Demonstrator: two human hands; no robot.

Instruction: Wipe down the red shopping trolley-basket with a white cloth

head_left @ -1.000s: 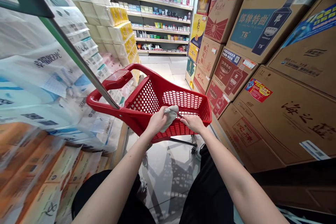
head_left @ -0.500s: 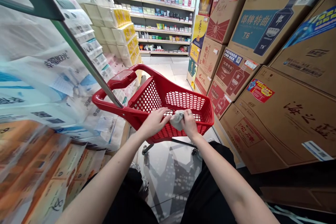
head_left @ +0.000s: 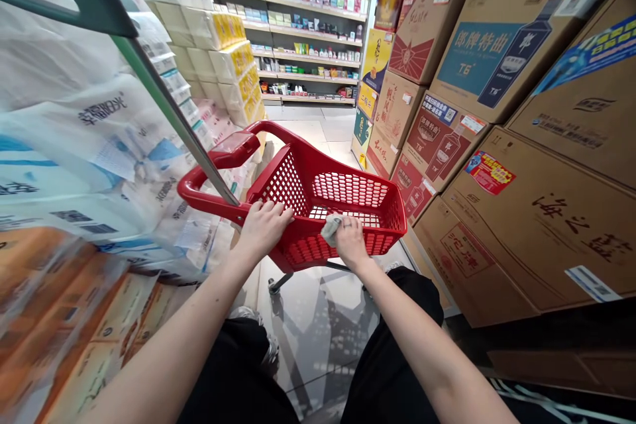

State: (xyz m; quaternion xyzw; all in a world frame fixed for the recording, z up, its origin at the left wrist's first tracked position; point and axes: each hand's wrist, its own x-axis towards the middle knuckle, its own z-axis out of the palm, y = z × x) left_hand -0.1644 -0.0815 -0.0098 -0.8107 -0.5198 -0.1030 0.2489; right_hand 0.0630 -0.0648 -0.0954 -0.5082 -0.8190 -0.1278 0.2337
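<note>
A red plastic shopping cart (head_left: 308, 248) with a lattice basket stands in front of me, its handle toward the left. My left hand (head_left: 265, 225) grips the near rim of the basket close to the handle end, fingers curled over the edge. Farther right along the same rim, my right hand (head_left: 352, 242) is closed on a crumpled grey-white cloth (head_left: 331, 230). The cloth sticks out on the left side of that hand and lies against the rim. A grey metal pole (head_left: 176, 119) with a dark green top slants down to the cart's handle side.
Wrapped tissue packs (head_left: 99, 146) are piled on the left. Stacked cardboard cartons (head_left: 497, 225) line the right. Shelves of small goods (head_left: 308, 33) close off the far end of the tiled aisle (head_left: 318, 126). My legs are right below the cart's near side.
My left hand has moved left, away from the cloth, and now holds the cart's rim. My right hand keeps the cloth and has turned palm-down onto the rim.
</note>
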